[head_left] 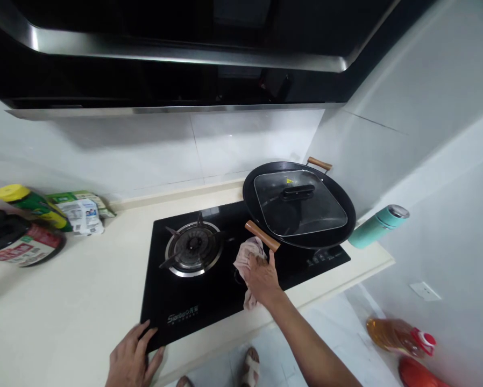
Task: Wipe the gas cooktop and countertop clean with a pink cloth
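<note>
My right hand (262, 277) presses a pale pink cloth (247, 258) onto the black glass gas stove (221, 306), just right of the bare left burner (193, 248). One finger reaches up close to the wooden handle (261, 235) of a large black wok (342, 215); I cannot tell whether it touches. A squarish glass lid (302, 215) with a black handle lies in the wok, which covers the right burner. My left hand (130, 357) rests with fingers spread at the stove's front left corner and holds nothing.
A teal flask (373, 231) stands right of the stove. Along the left counter (100, 285) are a dark sauce jug (23, 244), a yellow-capped bottle (43, 209) and food packets (82, 212). The range hood (164, 80) hangs low overhead. An oil bottle (395, 333) is at lower right.
</note>
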`<state>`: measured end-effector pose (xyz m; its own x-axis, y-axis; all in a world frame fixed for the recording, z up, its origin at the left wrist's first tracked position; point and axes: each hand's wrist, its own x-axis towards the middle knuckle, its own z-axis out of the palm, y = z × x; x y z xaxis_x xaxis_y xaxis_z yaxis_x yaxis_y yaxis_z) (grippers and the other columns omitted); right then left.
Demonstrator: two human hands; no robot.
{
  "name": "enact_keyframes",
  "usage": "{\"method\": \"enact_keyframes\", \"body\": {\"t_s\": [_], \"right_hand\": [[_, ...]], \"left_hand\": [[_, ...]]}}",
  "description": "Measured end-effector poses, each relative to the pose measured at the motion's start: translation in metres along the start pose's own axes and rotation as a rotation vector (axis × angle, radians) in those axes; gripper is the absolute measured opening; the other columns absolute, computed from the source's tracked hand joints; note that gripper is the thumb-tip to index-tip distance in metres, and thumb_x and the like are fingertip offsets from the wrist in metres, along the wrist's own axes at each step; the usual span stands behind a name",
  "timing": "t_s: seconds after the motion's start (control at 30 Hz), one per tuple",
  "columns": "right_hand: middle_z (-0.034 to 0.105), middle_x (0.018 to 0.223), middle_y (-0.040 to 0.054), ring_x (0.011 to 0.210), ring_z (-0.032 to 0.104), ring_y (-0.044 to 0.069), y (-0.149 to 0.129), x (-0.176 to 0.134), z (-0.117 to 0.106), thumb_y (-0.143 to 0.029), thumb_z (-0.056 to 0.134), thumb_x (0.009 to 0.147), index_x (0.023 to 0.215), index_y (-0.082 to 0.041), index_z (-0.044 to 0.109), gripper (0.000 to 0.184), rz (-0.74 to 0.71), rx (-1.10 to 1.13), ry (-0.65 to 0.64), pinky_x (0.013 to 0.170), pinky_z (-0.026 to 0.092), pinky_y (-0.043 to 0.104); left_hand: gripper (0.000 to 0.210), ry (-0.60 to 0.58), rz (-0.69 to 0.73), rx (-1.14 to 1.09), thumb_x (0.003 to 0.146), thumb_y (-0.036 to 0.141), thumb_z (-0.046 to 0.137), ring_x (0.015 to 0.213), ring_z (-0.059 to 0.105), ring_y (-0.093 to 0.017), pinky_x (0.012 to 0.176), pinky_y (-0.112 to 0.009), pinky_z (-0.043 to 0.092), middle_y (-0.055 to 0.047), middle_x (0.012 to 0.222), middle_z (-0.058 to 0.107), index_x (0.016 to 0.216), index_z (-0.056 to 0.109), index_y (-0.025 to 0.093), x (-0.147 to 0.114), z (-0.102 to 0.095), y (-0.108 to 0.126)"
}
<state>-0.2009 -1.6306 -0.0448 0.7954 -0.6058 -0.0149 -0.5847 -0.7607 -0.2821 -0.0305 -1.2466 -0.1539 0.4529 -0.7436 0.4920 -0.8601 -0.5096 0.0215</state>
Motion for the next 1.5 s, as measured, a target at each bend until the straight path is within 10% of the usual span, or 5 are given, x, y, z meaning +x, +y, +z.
{"method": "enact_keyframes", "body": {"t_s": [0.37,0.6,0.8,1.1,1.5], "right_hand": [[0.07,0.129,0.0094,0.12,0.064,0.028,0.042,-0.098,0.04,-0.015,0.061,0.077,0.129,-0.026,0.065,0.053,0.047,0.364,-0.002,0.107,0.049,0.04],[0.07,0.081,-0.0028,0.065,0.063,0.021,0.126,-0.128,-0.022,-0.033,0.057,0.08,0.124,-0.031,0.063,0.045,0.168,0.949,-0.142,0.059,0.052,0.032],[0.064,0.123,0.0127,0.114,0.062,0.034,0.181,-0.077,-0.048,-0.05,0.059,0.079,0.131,-0.024,0.065,0.059,0.337,0.582,0.274,0.095,0.054,0.051],[0.013,0.172,0.0112,0.148,0.023,0.052,0.129,-0.045,0.02,-0.073,0.048,0.094,0.156,-0.043,0.045,0.069,0.444,-0.022,0.105,0.104,0.034,0.075],[0.06,0.137,0.0145,0.11,0.051,0.035,0.013,-0.087,0.065,-0.034,0.061,0.091,0.127,-0.023,0.067,0.038,-0.054,-0.021,0.189,0.09,0.044,0.052]], "left_hand": [[0.04,-0.002,-0.017,-0.011,0.095,0.053,0.053,0.119,0.063,-0.033,0.096,-0.048,0.05,-0.013,0.131,0.067,0.122,0.062,0.026,-0.001,0.004,-0.004],[0.041,0.02,0.014,0.003,0.096,0.052,0.054,0.12,0.063,-0.033,0.096,-0.048,0.05,-0.014,0.131,0.066,0.124,0.061,0.024,0.001,0.001,-0.001],[0.04,-0.007,0.012,0.017,0.097,0.051,0.054,0.122,0.061,-0.032,0.097,-0.046,0.05,-0.014,0.133,0.065,0.125,0.06,0.024,-0.001,-0.002,0.001],[0.042,-0.02,-0.029,0.006,0.097,0.054,0.051,0.124,0.06,-0.032,0.1,-0.047,0.047,-0.014,0.132,0.065,0.123,0.062,0.023,0.0,-0.002,0.005],[0.043,-0.069,-0.046,0.016,0.097,0.051,0.05,0.127,0.058,-0.033,0.1,-0.049,0.047,-0.016,0.135,0.063,0.126,0.06,0.021,0.001,-0.003,0.008]]}}
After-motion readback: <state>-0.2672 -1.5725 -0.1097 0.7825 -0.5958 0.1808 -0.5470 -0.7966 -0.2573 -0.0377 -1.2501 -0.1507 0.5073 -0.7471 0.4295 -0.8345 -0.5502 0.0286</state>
